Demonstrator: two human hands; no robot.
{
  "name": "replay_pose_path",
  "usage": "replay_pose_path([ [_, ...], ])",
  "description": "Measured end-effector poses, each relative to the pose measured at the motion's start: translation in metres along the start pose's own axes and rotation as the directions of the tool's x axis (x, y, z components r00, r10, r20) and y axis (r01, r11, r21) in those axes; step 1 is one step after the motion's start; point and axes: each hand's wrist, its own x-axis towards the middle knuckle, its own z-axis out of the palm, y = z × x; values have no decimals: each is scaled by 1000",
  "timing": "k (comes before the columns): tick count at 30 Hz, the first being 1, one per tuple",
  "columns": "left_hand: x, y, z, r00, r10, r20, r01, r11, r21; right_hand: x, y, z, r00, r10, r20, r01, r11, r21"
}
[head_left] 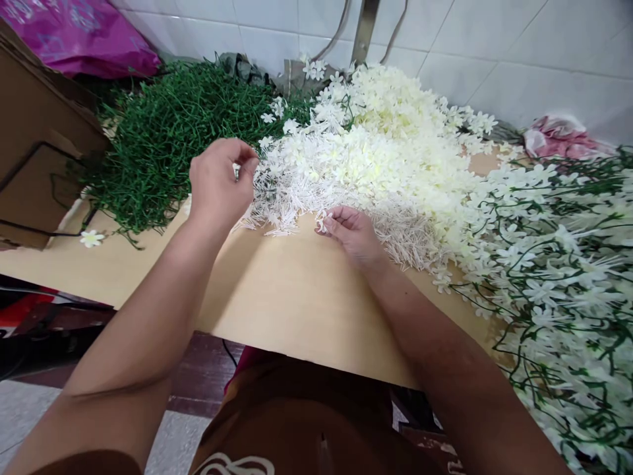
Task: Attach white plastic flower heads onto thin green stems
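Note:
My left hand [220,181] is raised beside the pile of green plastic stems [173,125], thumb and fingers curled together in a pinch. What it holds, if anything, is too small and hidden to name. My right hand [353,237] hovers low over the table's near part and pinches a small white artificial flower [322,223] between thumb and fingertips. Just beyond it lie loose white stamen-like pieces [291,201] and a big heap of creamy white flower heads [395,145].
Stemmed white flowers [558,290] cover the right side of the table [291,290]. A cardboard box [42,138] stands at the left, near a single flower [91,238]. Behind are a purple plastic bag [84,39], a tiled wall [475,53] and a pink-and-white bundle [561,137].

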Motion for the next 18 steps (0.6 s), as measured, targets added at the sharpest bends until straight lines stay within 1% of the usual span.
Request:
replay_pose_path([
  [3,16,6,-2,991,-48,-122,25,983,-184,-1,-2,0,1000,0,-7,0,999,35],
  [4,18,10,-2,986,-59,-156,16,965,-263,-1,-4,-1,1000,-4,-11,4,998,57],
  [5,18,14,-2,983,-77,-166,13,934,-356,-1,-6,-2,1000,-10,-16,12,997,82],
  [6,15,18,-1,985,-105,-138,30,887,-462,-1,-9,-5,1000,-18,-21,21,994,105],
  [7,11,22,1,989,-134,-62,75,816,-573,-1,-13,-7,999,-26,-25,29,992,121],
  [8,4,26,5,986,-155,64,158,725,-670,-1,-16,-11,999,-28,-23,31,991,127],
  [9,-4,30,9,962,-154,224,270,628,-730,-1,-20,-14,1000,-23,-14,24,992,124],
  [10,-13,34,15,914,-133,384,392,537,-747,-1,-23,-18,1000,-12,1,12,993,115],
  [11,-22,38,21,840,-101,534,510,484,-711,-1,-26,-22,1000,4,19,-6,995,103],
  [12,-30,41,28,765,-88,638,601,453,-659,-1,-28,-25,999,23,42,-27,995,91],
  [13,-37,44,34,700,-88,709,668,433,-605,-1,-29,-28,997,46,66,-51,995,82],
  [14,-43,46,39,650,-87,755,711,420,-564,-1,-30,-30,993,71,90,-77,995,70],
  [15,-47,47,43,618,-81,782,736,410,-539,-1,-30,-31,989,97,112,-104,993,58],
  [16,-49,47,46,599,-67,798,747,405,-528,-1,-29,-31,984,123,131,-130,990,47],
  [18,-50,45,50,587,-17,809,743,406,-531,0,-28,-30,974,166,156,-173,985,28],
])
